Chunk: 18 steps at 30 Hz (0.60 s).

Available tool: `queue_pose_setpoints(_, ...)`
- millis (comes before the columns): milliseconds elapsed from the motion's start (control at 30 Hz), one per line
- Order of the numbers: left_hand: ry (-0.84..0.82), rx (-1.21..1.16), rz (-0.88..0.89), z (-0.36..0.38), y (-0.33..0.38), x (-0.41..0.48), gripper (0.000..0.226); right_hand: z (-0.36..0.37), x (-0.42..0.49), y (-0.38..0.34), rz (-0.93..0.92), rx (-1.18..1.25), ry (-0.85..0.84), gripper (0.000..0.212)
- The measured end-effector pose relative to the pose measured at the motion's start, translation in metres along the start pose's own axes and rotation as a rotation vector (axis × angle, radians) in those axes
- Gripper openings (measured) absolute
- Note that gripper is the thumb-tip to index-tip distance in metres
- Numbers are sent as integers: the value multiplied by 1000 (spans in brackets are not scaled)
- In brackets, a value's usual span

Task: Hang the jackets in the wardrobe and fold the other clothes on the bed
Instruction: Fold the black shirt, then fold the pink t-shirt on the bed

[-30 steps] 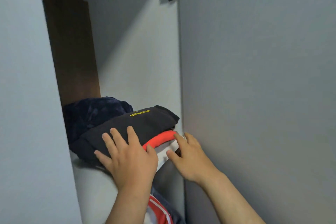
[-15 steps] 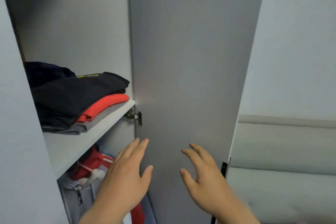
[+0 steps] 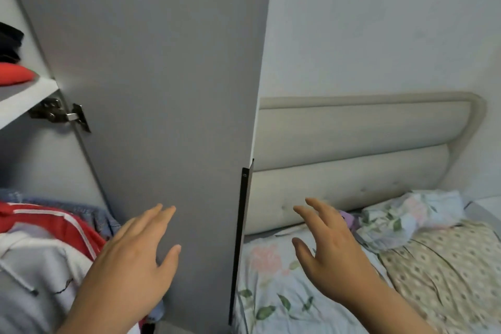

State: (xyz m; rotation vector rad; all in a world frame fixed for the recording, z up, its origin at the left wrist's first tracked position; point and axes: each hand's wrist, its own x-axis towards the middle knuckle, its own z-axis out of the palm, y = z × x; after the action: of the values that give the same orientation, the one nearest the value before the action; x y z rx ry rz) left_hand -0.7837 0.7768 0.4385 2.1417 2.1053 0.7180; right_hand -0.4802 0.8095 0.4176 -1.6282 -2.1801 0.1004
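Head view swings from the wardrobe shelf (image 3: 24, 100) toward the bed (image 3: 271, 293): a second ago both hands lay on the folded pile, and now they have come off it and hang in the air, fingers spread and empty. The left hand (image 3: 130, 257) is in front of the open wardrobe door (image 3: 162, 89), the right hand (image 3: 333, 252) over the bed's head end. That pile looks stowed, so the next garment probably comes from the bed. On the shelf, near its front edge, a red folded piece (image 3: 15, 73) lies under a black one (image 3: 9, 40). Below the shelf hang a red jacket (image 3: 54, 225) with white stripes, a pale grey garment (image 3: 35, 266) and something denim (image 3: 89, 214). By the headboard (image 3: 352, 144) lies a crumpled floral cloth (image 3: 406, 214), touching a beige patterned cover (image 3: 447, 266).
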Motion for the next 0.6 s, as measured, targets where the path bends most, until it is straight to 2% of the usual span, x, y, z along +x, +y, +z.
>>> queue_pose_setpoints(133, -113, -59, 48, 31, 28, 10, 57, 21, -3, 29, 94, -1, -50, 55)
queue_pose_setpoints(233, -221, -94, 153, 58, 49, 24, 51, 33, -3, 50, 153, 22, -72, 55)
queue_pose_setpoints(367, -373, -159, 305, 92, 76, 48, 61, 44, -6, 74, 255, 44, -85, 55)
queue_pose_setpoints(500, -575, -125, 443, 117, 105, 81, 56, 50, -10, 100, 364, 95, -101, 54)
queue_pose_setpoints(600, -625, -116, 536, 137, 122, 109, 56, 50, -9, 122, 456, 100, -94, 54)
